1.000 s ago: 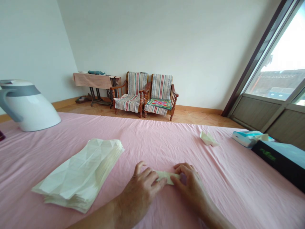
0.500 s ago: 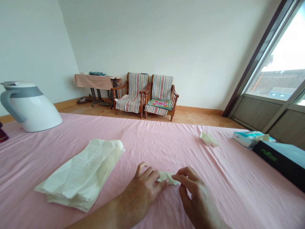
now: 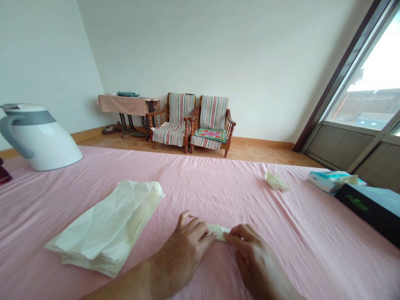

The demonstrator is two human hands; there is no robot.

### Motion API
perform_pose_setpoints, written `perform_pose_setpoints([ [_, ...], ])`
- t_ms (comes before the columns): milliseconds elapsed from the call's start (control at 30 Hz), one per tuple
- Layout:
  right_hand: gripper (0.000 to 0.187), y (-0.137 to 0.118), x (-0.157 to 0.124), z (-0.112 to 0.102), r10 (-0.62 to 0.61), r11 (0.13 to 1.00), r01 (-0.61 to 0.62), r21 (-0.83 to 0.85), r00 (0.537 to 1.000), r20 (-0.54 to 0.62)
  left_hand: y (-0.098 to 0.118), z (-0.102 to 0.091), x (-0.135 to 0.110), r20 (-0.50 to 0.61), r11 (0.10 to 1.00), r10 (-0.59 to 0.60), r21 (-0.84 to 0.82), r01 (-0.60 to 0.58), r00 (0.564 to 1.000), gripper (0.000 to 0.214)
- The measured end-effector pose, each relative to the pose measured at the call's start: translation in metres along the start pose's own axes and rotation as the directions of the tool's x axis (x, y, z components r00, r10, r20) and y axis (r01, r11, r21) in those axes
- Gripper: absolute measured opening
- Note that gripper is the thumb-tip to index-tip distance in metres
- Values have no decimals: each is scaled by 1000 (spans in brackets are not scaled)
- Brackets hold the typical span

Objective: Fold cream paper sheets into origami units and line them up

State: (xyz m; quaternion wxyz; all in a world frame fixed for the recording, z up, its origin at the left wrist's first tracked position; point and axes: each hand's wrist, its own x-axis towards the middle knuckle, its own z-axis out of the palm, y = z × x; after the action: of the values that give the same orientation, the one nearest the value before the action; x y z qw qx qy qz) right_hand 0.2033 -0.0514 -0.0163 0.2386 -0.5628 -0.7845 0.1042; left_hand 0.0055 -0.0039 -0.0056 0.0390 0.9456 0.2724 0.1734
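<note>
A small folded piece of pale paper (image 3: 218, 231) lies on the pink cloth between my two hands. My left hand (image 3: 189, 246) grips its left end, fingers curled and thumb on the near edge. At the other end my right hand (image 3: 251, 250) pinches the paper with thumb and fingertips. Both ends of the piece are partly hidden under my fingers. To the left sits a thick stack of creased pale paper sheets (image 3: 109, 225). Farther off on the right, a folded paper shape (image 3: 276, 182) rests alone on the cloth.
A white and grey jug (image 3: 46, 141) stands at the left, beside a dark red object (image 3: 4, 174) cut by the frame. On the right are a tissue pack (image 3: 326, 182) and a black box (image 3: 365, 210). Two wooden armchairs (image 3: 190, 125) stand beyond the pink-covered surface (image 3: 193, 179).
My right hand has lowered and pressed onto the paper's right end, its fingers closer together. That end now looks flatter. My left hand stays nearly in place.
</note>
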Motion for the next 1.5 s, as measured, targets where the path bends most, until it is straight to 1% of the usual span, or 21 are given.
perform_pose_setpoints([
  [167, 35, 5, -6, 3, -41, 998, 43, 52, 999, -36, 1, -2, -2, 19, 1000, -14, -5, 14, 1000, 19],
  [267, 35, 9, -9, 7, -80, 996, 82, 45, 995, -52, 2, -2, -2, 34, 1000, -22, -21, 23, 999, 20],
  [333, 37, 13, -10, 12, -81, 996, 84, 39, 994, -68, 2, -2, -2, 36, 999, -26, -26, 27, 999, 24],
  [433, 42, 17, -11, 20, -50, 997, 56, 58, 994, -100, 1, 0, -1, 27, 1000, -19, -22, 20, 999, 35],
  [500, 47, 18, -12, 22, -41, 997, 46, 59, 994, -97, 0, 1, -2, 34, 1000, -6, -17, 7, 999, 40],
  [567, 49, 18, -12, 22, -48, 998, 51, 38, 996, -81, -1, 1, -2, 42, 1000, 3, -9, -2, 999, 41],
  [800, 48, 10, -10, 12, -58, 990, 62, -123, 998, 33, -1, 0, -2, 32, 1000, 11, 0, -11, 999, 29],
  [900, 45, 13, -12, 16, -71, 988, 70, -138, 997, 3, -2, 1, -2, 27, 1000, 15, 9, -16, 1000, 24],
  [1033, 45, 19, -14, 23, -109, 990, 101, -97, 991, -73, -2, 2, -2, 18, 1000, 21, 9, -21, 1000, 19],
  [1133, 49, 19, -12, 23, -126, 988, 120, -95, 990, -60, -3, 3, -2, 8, 1000, 24, 5, -24, 1000, 15],
  [1267, 54, 15, -11, 17, -145, 974, 140, -180, 989, -12, -2, 4, -2, -16, 1000, 17, -3, -17, 1000, 9],
  [1367, 51, 14, -12, 16, -153, 952, 149, -268, 988, 5, -2, 3, -3, -18, 1000, 14, 1, -14, 1000, 9],
  [1433, 49, 15, -13, 16, -181, 925, 171, -339, 984, 4, -1, 3, -3, -22, 1000, 23, 6, -23, 999, 11],
  [1500, 51, 15, -13, 16, -229, 891, 206, -404, 973, -8, 0, 2, -2, -26, 999, 34, 6, -34, 999, 14],
])
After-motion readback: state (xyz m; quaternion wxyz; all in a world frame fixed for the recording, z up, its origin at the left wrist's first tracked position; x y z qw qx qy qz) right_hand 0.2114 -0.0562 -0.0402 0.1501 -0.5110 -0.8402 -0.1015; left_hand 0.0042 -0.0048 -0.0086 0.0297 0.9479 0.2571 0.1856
